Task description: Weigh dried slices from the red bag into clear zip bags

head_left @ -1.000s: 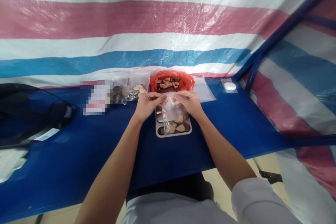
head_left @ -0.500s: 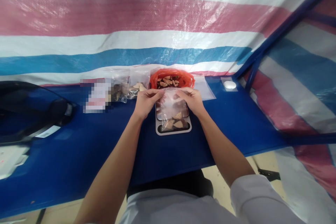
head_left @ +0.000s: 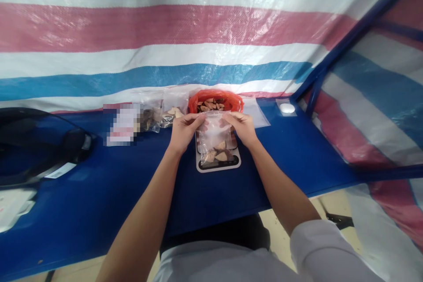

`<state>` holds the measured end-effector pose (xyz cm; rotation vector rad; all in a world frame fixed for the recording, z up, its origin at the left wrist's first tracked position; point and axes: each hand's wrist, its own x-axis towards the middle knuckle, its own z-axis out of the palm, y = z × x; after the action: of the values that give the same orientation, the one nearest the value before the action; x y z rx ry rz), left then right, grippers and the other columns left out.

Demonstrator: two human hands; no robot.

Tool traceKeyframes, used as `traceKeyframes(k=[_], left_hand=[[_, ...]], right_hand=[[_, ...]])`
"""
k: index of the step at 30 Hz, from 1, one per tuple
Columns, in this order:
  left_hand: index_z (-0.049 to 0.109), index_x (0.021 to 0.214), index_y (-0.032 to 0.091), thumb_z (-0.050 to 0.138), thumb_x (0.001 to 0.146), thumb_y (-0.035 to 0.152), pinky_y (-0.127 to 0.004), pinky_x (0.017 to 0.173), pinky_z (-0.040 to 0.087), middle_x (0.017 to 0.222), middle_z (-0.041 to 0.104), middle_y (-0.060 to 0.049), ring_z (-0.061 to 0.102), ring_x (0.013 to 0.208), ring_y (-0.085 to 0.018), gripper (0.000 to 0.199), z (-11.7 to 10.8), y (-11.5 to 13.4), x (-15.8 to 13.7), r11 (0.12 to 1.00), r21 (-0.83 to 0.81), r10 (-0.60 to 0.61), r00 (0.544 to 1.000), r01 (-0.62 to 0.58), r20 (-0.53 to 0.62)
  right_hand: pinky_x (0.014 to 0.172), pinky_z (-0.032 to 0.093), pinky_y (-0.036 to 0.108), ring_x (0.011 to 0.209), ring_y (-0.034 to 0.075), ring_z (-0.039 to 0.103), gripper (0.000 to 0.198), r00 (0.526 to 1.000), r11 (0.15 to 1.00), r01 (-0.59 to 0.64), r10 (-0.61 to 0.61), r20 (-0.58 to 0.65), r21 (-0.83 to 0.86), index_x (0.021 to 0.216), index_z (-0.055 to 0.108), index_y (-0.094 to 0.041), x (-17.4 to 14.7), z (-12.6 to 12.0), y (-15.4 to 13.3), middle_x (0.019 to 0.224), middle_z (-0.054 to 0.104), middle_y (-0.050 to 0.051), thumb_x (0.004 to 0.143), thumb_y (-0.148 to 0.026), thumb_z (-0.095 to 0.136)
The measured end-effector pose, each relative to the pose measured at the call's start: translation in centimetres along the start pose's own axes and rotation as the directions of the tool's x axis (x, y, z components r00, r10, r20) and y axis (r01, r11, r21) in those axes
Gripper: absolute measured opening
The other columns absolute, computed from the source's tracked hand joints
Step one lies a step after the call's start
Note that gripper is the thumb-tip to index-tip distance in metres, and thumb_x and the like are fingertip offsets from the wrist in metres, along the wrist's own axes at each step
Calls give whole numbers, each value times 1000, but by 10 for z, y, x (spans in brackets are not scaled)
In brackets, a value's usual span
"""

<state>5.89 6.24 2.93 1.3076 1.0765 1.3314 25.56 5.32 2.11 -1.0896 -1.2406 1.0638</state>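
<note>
Both hands pinch the top edge of a clear zip bag (head_left: 214,134). My left hand (head_left: 185,130) is closed on its left corner, my right hand (head_left: 242,128) on its right corner. Several brown-and-cream dried slices (head_left: 220,152) lie in the bottom of the bag. Under it is a white kitchen scale (head_left: 218,168), its plate mostly hidden by the bag; whether the bag touches the scale I cannot tell. Just behind my hands, a red plastic bag (head_left: 236,101) stands open with many similar slices (head_left: 211,105) inside.
Left of the red bag lie filled clear bags (head_left: 172,112) and a blurred-out packet (head_left: 124,125). Flat empty bags (head_left: 257,112) are at its right, then a white round object (head_left: 287,108). A black headset-like item (head_left: 76,145) and a white case (head_left: 15,207) occupy the table's left.
The clear bag has shifted slightly left between my hands, its slices with it. My grip on the top corners stays the same. The view has tilted a little.
</note>
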Motion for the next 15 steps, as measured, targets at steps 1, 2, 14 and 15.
traceKeyframes(k=[1,2,14,15], left_hand=[[78,77,16,84,66,55,-27,58,55,70,75,-5,65,58,-16,40,0,0,0,1000,-8,-7,1000,7,12],[78,78,16,83,68,55,-26,57,55,71,75,-4,65,58,-15,40,0,1,-1,1000,-14,-16,999,16,28],[78,81,18,79,73,49,-25,62,53,70,71,-1,62,63,-13,32,-4,18,-1,989,-143,4,991,-24,-136],[78,79,17,79,73,49,-25,62,53,70,71,-1,62,63,-13,32,-6,20,1,989,-146,7,989,-29,-151]], right_hand=[[61,58,29,69,19,71,38,1000,1000,2,-2,-9,0,81,78,-21,0,0,0,77,77,2,73,-58,77],[60,57,28,68,19,71,38,1000,1000,3,-3,-22,1,79,78,-21,1,0,-1,76,77,2,73,-59,77],[66,61,29,84,21,74,43,967,997,-70,63,248,20,106,75,-23,-11,0,-12,95,78,3,71,-47,82],[68,62,30,86,21,74,40,962,998,-58,57,267,-3,105,75,-24,-11,3,-12,96,78,3,72,-44,83]])
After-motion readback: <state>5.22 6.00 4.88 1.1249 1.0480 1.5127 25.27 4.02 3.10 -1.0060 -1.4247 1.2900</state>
